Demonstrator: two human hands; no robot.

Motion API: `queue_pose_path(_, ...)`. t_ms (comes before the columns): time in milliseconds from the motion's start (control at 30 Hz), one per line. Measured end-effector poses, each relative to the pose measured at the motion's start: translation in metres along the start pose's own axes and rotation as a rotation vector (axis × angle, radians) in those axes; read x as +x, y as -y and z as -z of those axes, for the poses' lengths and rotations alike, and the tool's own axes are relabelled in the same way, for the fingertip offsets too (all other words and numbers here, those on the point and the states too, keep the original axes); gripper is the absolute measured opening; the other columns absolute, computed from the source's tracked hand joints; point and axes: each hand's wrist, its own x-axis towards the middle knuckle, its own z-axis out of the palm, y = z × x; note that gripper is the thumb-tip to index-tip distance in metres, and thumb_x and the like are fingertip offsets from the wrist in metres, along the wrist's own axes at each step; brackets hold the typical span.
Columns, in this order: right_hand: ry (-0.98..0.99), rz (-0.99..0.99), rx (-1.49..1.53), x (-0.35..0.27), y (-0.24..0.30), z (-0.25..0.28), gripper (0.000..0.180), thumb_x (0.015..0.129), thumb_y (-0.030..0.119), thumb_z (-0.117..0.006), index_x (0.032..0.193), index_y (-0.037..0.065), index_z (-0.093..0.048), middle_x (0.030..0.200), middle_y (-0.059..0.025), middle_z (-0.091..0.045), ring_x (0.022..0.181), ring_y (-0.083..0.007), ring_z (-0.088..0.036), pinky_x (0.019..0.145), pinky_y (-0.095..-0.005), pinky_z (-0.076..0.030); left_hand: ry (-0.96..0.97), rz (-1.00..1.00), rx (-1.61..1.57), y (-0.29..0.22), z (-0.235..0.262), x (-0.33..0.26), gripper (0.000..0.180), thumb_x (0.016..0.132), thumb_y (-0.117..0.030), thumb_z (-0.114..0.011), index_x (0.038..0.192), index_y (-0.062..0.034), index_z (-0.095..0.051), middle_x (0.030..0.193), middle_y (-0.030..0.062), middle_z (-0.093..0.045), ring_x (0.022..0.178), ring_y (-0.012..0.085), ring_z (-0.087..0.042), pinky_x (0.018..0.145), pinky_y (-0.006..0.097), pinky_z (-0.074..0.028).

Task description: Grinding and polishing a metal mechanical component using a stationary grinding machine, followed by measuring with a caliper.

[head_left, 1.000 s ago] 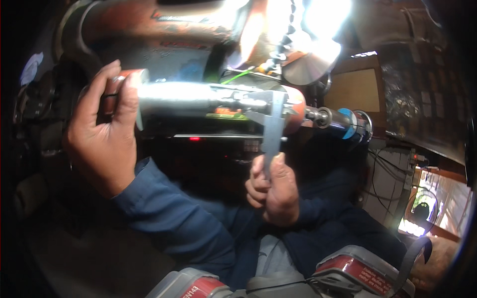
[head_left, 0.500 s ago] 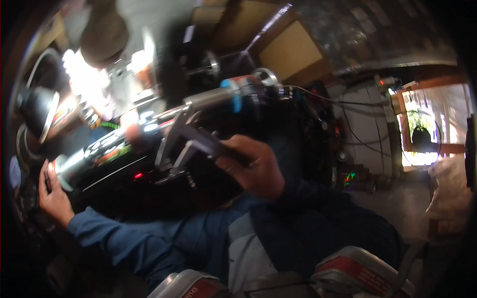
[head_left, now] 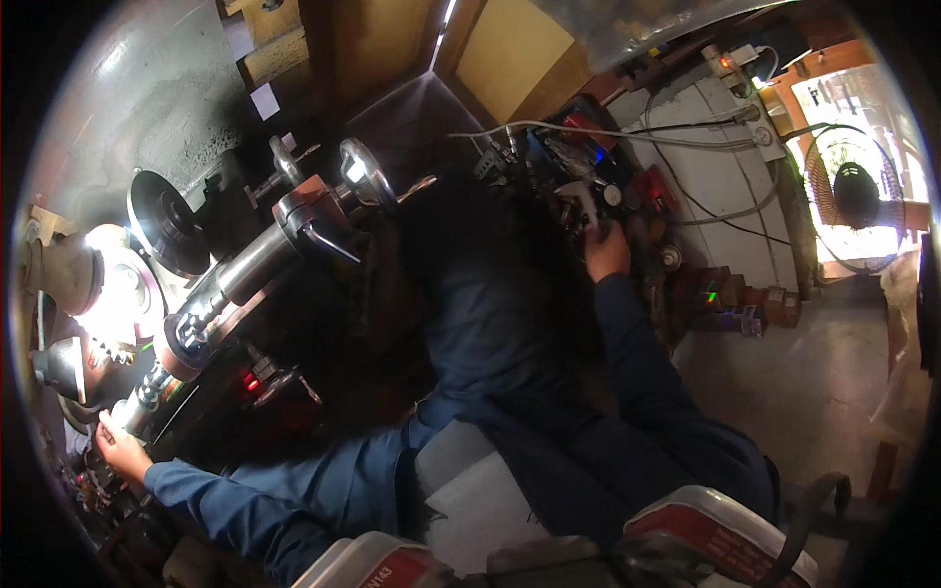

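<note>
At the far left, my left hand (head_left: 122, 453) has its fingers closed on a silvery round part (head_left: 129, 416) at the near end of the lathe. My right hand (head_left: 609, 253) is stretched out to the right, closed round a caliper (head_left: 588, 204) that stands upright among loose tools. Only part of the caliper shows against the clutter. The lathe's tailstock (head_left: 263, 263), a thick bright metal barrel, slants across the left side. Near its lower end is a dark round part (head_left: 183, 349), partly washed out by glare.
A handwheel (head_left: 366, 174) sits at the tailstock's far end. Beside the bright lamp (head_left: 118, 289) stands a dark disc (head_left: 169, 223). Cables (head_left: 706, 127) run over a white panel at the right. Small boxes (head_left: 750, 304) lie below it, and a fan (head_left: 856, 196) stands by the window.
My right hand has carried the caliper from over the lathe away to the tools at the right. My left hand remains at the lathe's near end. The view has turned.
</note>
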Motion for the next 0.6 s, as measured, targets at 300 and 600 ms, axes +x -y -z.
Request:
queue_pose_path(300, -0.002, 0.194, -0.173, 0.156, -0.086, -0.114, 0.045, 0.086, 0.022, -0.059, 0.127, 0.005, -0.051, 0.116, -0.0232, -0.061, 0.107, -0.041, -0.058, 0.09, -0.0464, -0.047, 0.211, -0.025, -0.124, -0.02, 0.014, 0.005, 0.035, 0.094, -0.027, -0.06, 0.113, 0.0017, -0.066, 0.106, 0.0122, -0.069, 0.094, 0.0183, -0.063, 0.085, 0.031, -0.048)
queue_pose_path(600, -0.221, 0.422, -0.31, 0.132, 0.04, -0.069, 0.03, 0.091, 0.026, -0.057, 0.111, 0.007, -0.067, 0.109, -0.012, -0.068, 0.101, -0.0241, -0.065, 0.086, -0.0376, -0.051, 0.273, -0.22, -0.322, -0.037, 0.02, 0.001, 0.011, 0.093, -0.009, -0.057, 0.092, 0.0018, -0.058, 0.13, 0.0073, -0.061, 0.086, 0.0133, -0.059, 0.078, 0.028, -0.049)
